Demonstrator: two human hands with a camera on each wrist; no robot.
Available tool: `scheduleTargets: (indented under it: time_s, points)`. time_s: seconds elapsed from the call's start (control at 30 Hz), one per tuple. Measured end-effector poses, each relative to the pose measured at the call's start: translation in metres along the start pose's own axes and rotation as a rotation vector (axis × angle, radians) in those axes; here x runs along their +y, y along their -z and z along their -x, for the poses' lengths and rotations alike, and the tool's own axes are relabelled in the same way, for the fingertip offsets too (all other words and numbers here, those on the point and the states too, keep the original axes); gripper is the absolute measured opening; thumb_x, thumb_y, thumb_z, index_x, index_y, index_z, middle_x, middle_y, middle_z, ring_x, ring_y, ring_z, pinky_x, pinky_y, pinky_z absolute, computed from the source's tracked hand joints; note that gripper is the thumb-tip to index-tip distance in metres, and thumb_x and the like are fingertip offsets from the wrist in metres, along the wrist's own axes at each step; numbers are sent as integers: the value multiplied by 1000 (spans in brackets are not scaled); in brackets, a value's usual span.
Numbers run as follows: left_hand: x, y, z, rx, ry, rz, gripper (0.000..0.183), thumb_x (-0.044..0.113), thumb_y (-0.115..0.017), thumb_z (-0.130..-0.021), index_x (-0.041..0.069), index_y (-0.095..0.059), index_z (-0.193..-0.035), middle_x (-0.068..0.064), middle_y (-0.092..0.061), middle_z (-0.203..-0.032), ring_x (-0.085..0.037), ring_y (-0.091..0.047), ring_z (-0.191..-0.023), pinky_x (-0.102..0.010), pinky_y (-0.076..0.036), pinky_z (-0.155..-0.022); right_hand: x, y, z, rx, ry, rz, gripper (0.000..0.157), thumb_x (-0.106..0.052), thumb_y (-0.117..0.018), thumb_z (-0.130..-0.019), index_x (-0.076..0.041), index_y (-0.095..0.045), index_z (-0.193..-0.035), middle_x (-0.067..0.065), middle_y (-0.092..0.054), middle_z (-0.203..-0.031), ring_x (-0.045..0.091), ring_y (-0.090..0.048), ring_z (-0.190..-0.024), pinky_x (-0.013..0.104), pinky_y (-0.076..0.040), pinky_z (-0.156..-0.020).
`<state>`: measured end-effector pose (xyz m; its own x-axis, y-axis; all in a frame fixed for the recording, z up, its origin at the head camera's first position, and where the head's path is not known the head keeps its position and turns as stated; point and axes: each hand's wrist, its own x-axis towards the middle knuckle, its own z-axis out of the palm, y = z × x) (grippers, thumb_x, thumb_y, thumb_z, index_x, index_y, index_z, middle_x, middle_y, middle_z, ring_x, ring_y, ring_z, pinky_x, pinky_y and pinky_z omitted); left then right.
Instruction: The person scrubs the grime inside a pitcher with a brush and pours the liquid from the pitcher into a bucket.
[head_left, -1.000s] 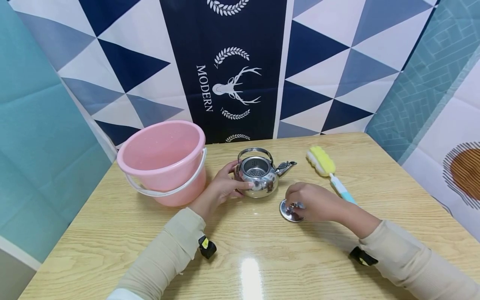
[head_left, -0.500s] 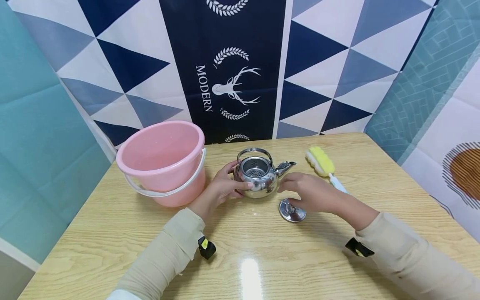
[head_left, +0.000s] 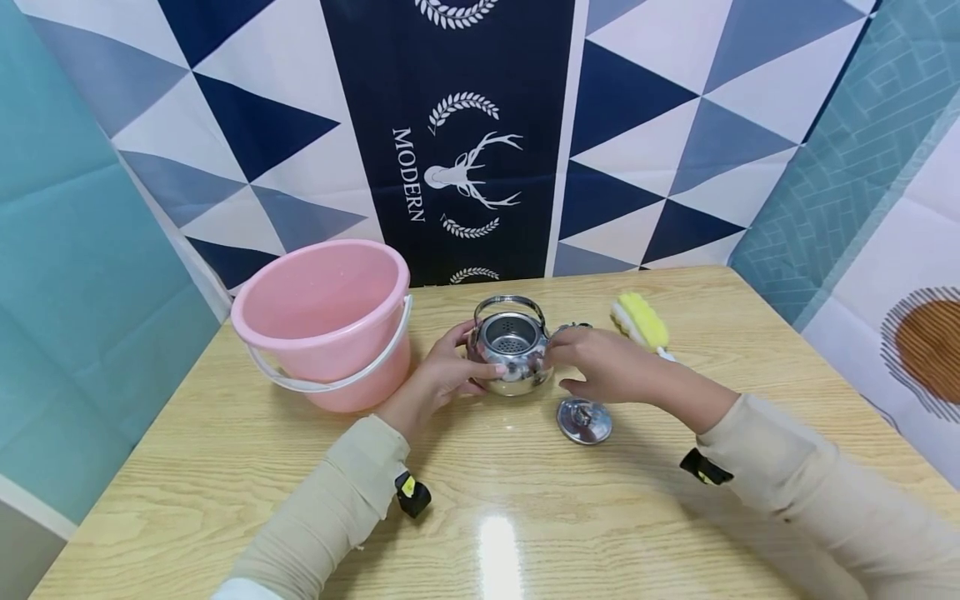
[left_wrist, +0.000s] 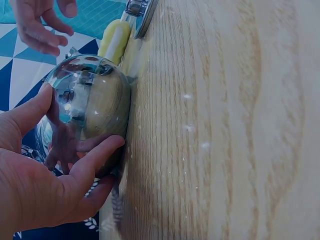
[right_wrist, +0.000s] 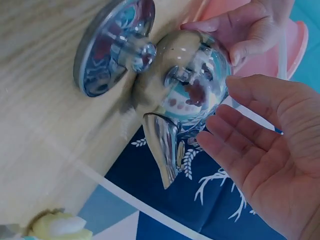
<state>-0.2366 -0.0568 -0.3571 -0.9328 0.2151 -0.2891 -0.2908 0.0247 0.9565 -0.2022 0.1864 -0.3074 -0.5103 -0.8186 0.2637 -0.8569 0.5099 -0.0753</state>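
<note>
Two hands out, one loaded. Right hand (head_left: 609, 365): fingers loosely bent, thumb apart, holding nothing. It's come off the lid (head_left: 589, 429) and is now at the teapot's spout side; touching or not, can't tell. Left hand (head_left: 448, 368): same grip, thumb on the front and fingers round the side of the teapot (head_left: 517, 382). Pot's upright on the table (head_left: 600, 533), handle (head_left: 512, 299) up, strainer (head_left: 512, 344) showing in its mouth. Spout (right_wrist: 162, 150) mostly hidden in the head view, clear in right wrist. Lid unmoved, flat, knob up, just nearside of the right hand. My read: lid's parked, work has shifted back to the uncovered pot. Further out: brush (head_left: 641, 321) beyond the right hand, bucket (head_left: 330, 354) left of the pot.
</note>
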Motion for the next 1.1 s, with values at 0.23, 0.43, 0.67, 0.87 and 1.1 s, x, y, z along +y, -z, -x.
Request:
scheduleTargets:
  time_s: [0.23, 0.43, 0.67, 0.87, 1.1]
  points:
    - [2, 1, 1, 1, 6, -7, 92, -10, -80, -74, 28, -41, -147, -12, -29, -151, -32, -59, -101, -47, -60, -74, 1, 6, -15, -45, 0, 10, 29, -1, -80, -75, -4, -73, -103, 7, -67, -103, 23, -63, -97, 36, -56, -82]
    - [2, 2, 0, -5, 10, -7, 92, -10, -79, -74, 27, -40, -148, -11, -29, -152, -32, -59, -102, -47, -59, -75, 0, 9, -30, -91, -5, 26, 26, -2, -80, -76, -5, -73, -101, 6, -68, -101, 21, -63, -96, 35, -56, -83]
    - [3, 3, 1, -3, 17, -8, 92, -9, -79, -75, 27, -39, -149, -11, -28, -153, -31, -60, -99, -47, -59, -76, 7, 2, -45, -114, 39, 42, 18, -5, -78, -79, -5, -73, -96, 5, -66, -92, 16, -61, -87, 30, -55, -78]
    - [2, 2, 1, 3, 22, -15, 92, -9, -80, -74, 27, -39, -148, -11, -31, -151, -28, -63, -91, -44, -60, -71, 12, -2, -55, -127, 48, 27, 12, -5, -76, -81, -5, -71, -92, 4, -66, -90, 16, -59, -84, 30, -54, -74]
    - [2, 0, 1, -6, 4, -12, 91, -9, -80, -74, 26, -39, -148, -11, -34, -148, -26, -62, -88, -44, -60, -69, 13, -5, -63, -160, 33, -11, 10, -6, -71, -86, -4, -72, -96, 4, -67, -91, 17, -61, -85, 32, -54, -75]
